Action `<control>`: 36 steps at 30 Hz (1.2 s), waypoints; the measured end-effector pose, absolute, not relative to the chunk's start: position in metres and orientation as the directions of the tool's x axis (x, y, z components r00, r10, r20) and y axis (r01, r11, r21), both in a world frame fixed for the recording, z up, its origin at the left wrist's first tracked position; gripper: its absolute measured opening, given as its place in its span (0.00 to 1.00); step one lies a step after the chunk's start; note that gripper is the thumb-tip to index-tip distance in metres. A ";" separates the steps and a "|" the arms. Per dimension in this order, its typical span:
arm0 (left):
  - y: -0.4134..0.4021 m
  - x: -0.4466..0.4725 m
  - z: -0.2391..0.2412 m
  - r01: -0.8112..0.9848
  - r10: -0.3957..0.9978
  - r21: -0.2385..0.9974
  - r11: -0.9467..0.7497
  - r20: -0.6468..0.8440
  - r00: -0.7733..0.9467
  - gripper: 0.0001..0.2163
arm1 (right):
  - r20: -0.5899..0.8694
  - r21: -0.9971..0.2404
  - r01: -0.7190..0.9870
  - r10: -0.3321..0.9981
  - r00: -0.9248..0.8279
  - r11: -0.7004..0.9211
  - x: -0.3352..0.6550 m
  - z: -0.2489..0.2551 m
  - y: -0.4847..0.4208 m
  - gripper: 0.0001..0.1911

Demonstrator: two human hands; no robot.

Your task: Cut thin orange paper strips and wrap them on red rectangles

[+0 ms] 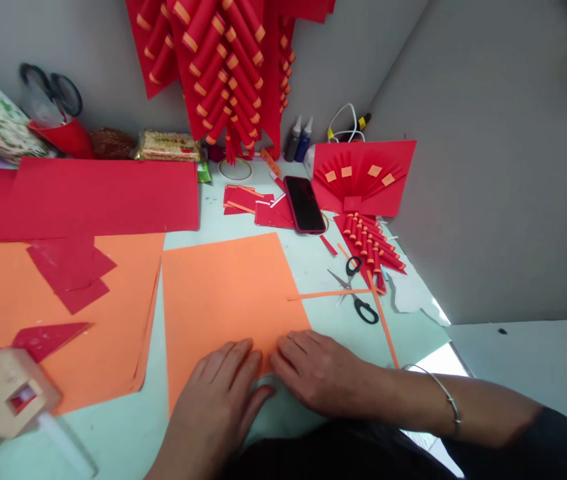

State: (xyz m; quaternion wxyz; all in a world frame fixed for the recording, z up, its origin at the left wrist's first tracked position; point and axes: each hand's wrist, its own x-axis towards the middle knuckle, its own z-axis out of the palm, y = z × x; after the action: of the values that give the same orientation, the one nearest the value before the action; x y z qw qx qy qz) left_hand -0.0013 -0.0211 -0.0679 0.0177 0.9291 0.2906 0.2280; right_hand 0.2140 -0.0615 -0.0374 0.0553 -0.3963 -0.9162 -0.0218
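A large orange sheet of paper (228,293) lies on the pale green table in front of me. At its near edge, my left hand (223,387) has its fingers on top and its thumb at the front of the edge. Close beside it, my right hand (313,370) has bent fingers pressed on the same edge. Between the two hands the edge looks slightly curled. A thin orange strip (330,294) crosses the sheet's right side and reaches under open scissors (350,290). What lies beneath my palms is hidden.
Left are more orange sheets (128,320), red sheets (113,193), red scraps (70,267) and a glue gun (13,393). A phone (306,203), a red paper fan card (363,177) and paper firecrackers (370,243) lie right. Large firecracker decorations (228,67) hang at the wall.
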 end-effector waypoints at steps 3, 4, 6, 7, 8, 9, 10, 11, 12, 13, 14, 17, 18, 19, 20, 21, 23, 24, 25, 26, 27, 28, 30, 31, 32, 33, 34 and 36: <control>-0.022 0.003 -0.067 0.556 0.580 0.187 -0.810 0.399 0.710 0.11 | 0.139 -0.012 0.738 0.732 -0.667 0.674 0.214 -0.040 -0.062 0.10; -0.023 0.004 -0.067 0.561 0.588 0.194 -0.804 0.393 0.707 0.11 | 0.149 -0.016 0.741 0.734 -0.662 0.671 0.214 -0.041 -0.062 0.11; -0.023 0.006 -0.067 0.566 0.595 0.201 -0.800 0.390 0.702 0.10 | 0.169 -0.027 0.749 0.741 -0.650 0.662 0.213 -0.045 -0.064 0.11; -0.023 0.006 -0.068 0.566 0.595 0.201 -0.800 0.394 0.700 0.10 | 0.177 -0.039 0.757 0.750 -0.638 0.653 0.213 -0.047 -0.065 0.11; -0.023 0.006 -0.068 0.566 0.595 0.202 -0.799 0.399 0.698 0.09 | 0.182 -0.057 0.766 0.761 -0.623 0.641 0.212 -0.049 -0.066 0.11; -0.022 0.006 -0.068 0.566 0.594 0.201 -0.800 0.406 0.695 0.09 | 0.181 -0.076 0.774 0.772 -0.609 0.628 0.212 -0.051 -0.068 0.10; -0.022 0.006 -0.069 0.564 0.591 0.200 -0.801 0.414 0.692 0.10 | 0.178 -0.096 0.781 0.783 -0.596 0.617 0.211 -0.054 -0.069 0.09; -0.022 0.006 -0.069 0.562 0.588 0.199 -0.803 0.421 0.691 0.10 | 0.175 -0.111 0.786 0.791 -0.587 0.608 0.211 -0.055 -0.071 0.08; -0.022 0.006 -0.069 0.560 0.585 0.198 -0.805 0.426 0.690 0.10 | 0.170 -0.120 0.789 0.795 -0.582 0.603 0.211 -0.056 -0.072 0.07; -0.022 0.006 -0.069 0.558 0.583 0.198 -0.806 0.429 0.690 0.10 | 0.169 -0.119 0.788 0.794 -0.584 0.605 0.211 -0.057 -0.072 0.07; -0.021 0.006 -0.070 0.558 0.583 0.198 -0.806 0.432 0.688 0.10 | 0.168 -0.110 0.785 0.790 -0.590 0.609 0.210 -0.056 -0.073 0.07; -0.021 0.007 -0.069 0.560 0.584 0.198 -0.804 0.437 0.684 0.10 | 0.158 -0.068 0.774 0.773 -0.615 0.630 0.209 -0.051 -0.072 0.08; -0.021 0.007 -0.069 0.559 0.583 0.198 -0.805 0.440 0.683 0.10 | 0.153 -0.056 0.773 0.771 -0.619 0.632 0.208 -0.048 -0.071 0.09; -0.021 0.007 -0.069 0.558 0.582 0.199 -0.805 0.442 0.683 0.11 | 0.150 -0.046 0.775 0.771 -0.619 0.631 0.207 -0.046 -0.071 0.10; -0.022 0.007 -0.069 0.559 0.583 0.200 -0.805 0.443 0.681 0.11 | 0.152 -0.037 0.777 0.772 -0.617 0.629 0.206 -0.045 -0.071 0.10; -0.022 0.007 -0.069 0.561 0.585 0.201 -0.803 0.443 0.679 0.11 | 0.157 -0.028 0.779 0.772 -0.616 0.627 0.205 -0.044 -0.071 0.11; -0.024 0.007 -0.068 0.569 0.593 0.203 -0.797 0.443 0.672 0.10 | 0.170 -0.017 0.782 0.773 -0.612 0.623 0.203 -0.045 -0.072 0.11; -0.025 0.007 -0.068 0.573 0.597 0.205 -0.794 0.443 0.669 0.10 | 0.180 -0.014 0.784 0.772 -0.609 0.621 0.203 -0.047 -0.073 0.11; -0.026 0.007 -0.068 0.575 0.600 0.206 -0.792 0.443 0.667 0.09 | 0.193 -0.012 0.786 0.773 -0.605 0.618 0.202 -0.049 -0.074 0.11; -0.027 0.007 -0.067 0.576 0.601 0.207 -0.791 0.444 0.665 0.09 | 0.209 -0.011 0.789 0.773 -0.599 0.614 0.202 -0.051 -0.075 0.11; -0.027 0.007 -0.067 0.575 0.601 0.209 -0.791 0.444 0.665 0.09 | 0.226 -0.010 0.794 0.775 -0.590 0.608 0.202 -0.054 -0.076 0.10; -0.028 0.007 -0.067 0.574 0.600 0.211 -0.791 0.445 0.665 0.09 | 0.247 -0.010 0.798 0.775 -0.582 0.602 0.202 -0.056 -0.077 0.10; -0.028 0.007 -0.067 0.570 0.599 0.216 -0.793 0.449 0.663 0.08 | 0.278 -0.010 0.802 0.772 -0.572 0.597 0.203 -0.059 -0.078 0.10; -0.027 0.007 -0.067 0.569 0.599 0.218 -0.793 0.453 0.660 0.08 | 0.293 -0.011 0.800 0.767 -0.571 0.600 0.204 -0.060 -0.078 0.10; -0.027 0.007 -0.067 0.568 0.599 0.222 -0.792 0.458 0.657 0.08 | 0.307 -0.012 0.797 0.761 -0.572 0.604 0.204 -0.061 -0.078 0.10; -0.027 0.007 -0.068 0.567 0.599 0.225 -0.792 0.466 0.651 0.08 | 0.321 -0.011 0.794 0.754 -0.573 0.608 0.205 -0.062 -0.079 0.11; -0.027 0.007 -0.068 0.565 0.598 0.229 -0.792 0.474 0.646 0.08 | 0.336 -0.010 0.792 0.748 -0.573 0.611 0.206 -0.062 -0.079 0.12; -0.027 0.008 -0.068 0.559 0.597 0.240 -0.793 0.488 0.637 0.07 | 0.369 -0.015 0.793 0.740 -0.562 0.609 0.207 -0.063 -0.079 0.13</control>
State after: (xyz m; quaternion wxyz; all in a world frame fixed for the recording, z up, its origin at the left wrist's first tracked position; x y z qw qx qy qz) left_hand 0.0076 -0.0267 -0.0684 0.0333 0.9041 0.3196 0.2818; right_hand 0.2072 -0.0789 -0.0631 0.1719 -0.4353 -0.8804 -0.0764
